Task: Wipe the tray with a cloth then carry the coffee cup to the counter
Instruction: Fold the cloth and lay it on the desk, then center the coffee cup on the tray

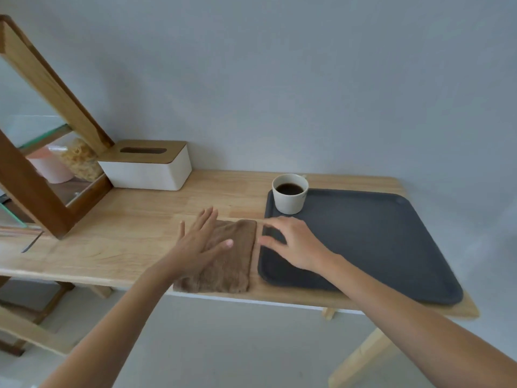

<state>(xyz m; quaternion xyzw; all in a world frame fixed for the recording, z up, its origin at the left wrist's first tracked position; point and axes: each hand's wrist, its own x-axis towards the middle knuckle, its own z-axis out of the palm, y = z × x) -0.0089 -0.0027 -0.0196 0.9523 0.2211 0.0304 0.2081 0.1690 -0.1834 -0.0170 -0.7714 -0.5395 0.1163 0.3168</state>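
Note:
A dark grey tray (377, 242) lies on the right half of a light wooden table (134, 219). A white coffee cup (290, 194) full of dark coffee stands in the tray's far left corner. A folded brown cloth (232, 264) lies flat on the table just left of the tray, at the front edge. My left hand (200, 245) rests on the cloth's left part, fingers spread. My right hand (293, 242) hovers over or touches the tray's left edge, fingers apart, holding nothing.
A white tissue box (148, 170) with a wooden lid stands at the back left by the wall. A wooden-framed shelf (53, 191) with glass panels, holding containers, stands at the far left. The grey wall runs right behind the table.

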